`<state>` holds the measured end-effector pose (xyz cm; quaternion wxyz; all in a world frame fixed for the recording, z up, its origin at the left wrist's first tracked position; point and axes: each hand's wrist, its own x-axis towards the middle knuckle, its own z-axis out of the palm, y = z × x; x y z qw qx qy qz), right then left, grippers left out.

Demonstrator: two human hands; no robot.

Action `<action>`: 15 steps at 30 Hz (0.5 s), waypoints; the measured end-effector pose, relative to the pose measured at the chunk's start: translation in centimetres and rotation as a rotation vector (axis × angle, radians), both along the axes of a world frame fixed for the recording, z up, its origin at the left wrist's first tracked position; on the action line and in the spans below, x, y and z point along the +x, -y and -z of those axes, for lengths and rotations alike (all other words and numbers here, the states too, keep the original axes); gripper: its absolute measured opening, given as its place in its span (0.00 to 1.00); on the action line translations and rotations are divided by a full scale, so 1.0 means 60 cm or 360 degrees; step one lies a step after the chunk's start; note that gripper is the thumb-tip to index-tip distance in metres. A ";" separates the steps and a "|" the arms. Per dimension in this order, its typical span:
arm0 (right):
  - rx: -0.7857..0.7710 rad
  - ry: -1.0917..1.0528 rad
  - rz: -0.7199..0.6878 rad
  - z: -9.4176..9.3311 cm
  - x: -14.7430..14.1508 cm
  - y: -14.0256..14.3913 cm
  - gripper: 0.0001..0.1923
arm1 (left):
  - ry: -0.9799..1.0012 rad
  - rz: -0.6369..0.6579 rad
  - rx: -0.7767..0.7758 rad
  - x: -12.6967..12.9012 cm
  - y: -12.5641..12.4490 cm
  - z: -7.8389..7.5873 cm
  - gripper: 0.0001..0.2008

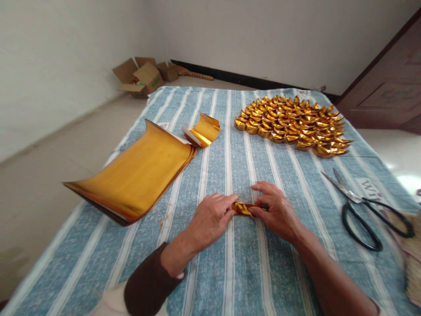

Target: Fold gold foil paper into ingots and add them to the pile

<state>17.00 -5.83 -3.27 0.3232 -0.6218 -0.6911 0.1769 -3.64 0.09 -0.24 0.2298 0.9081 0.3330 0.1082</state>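
Note:
Between my two hands, a small piece of folded gold foil paper [243, 209] lies low over the striped cloth. My left hand [213, 215] pinches its left end between thumb and fingers. At the other end, my right hand [274, 210] grips it with thumb and forefinger, its other fingers partly curled. Beyond my hands, at the back right, several folded gold paper ingots [292, 120] stand packed in rows. A stack of large gold foil sheets [138, 171] curls up to the left, and a smaller stack of gold sheets [204, 130] sits behind it.
Black-handled scissors [357, 199] rest partly open at the right, points facing away. The blue-and-white striped tablecloth [217, 162] covers the table. Cardboard boxes [149, 79] stand on the floor behind the far left corner. A brown door [388, 83] is at the right, and patterned fabric [412, 254] lies at the right edge.

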 end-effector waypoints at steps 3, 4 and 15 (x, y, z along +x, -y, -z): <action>0.0022 0.0014 -0.0014 0.000 0.000 0.000 0.07 | -0.0037 -0.0002 0.0029 0.002 0.002 0.001 0.08; 0.0028 0.0018 -0.0018 0.000 0.000 0.000 0.07 | -0.0041 -0.0003 0.0028 0.003 0.002 0.001 0.08; 0.0060 0.0053 -0.0043 0.001 0.000 -0.002 0.07 | 0.0014 -0.0019 -0.0021 0.001 0.000 -0.002 0.08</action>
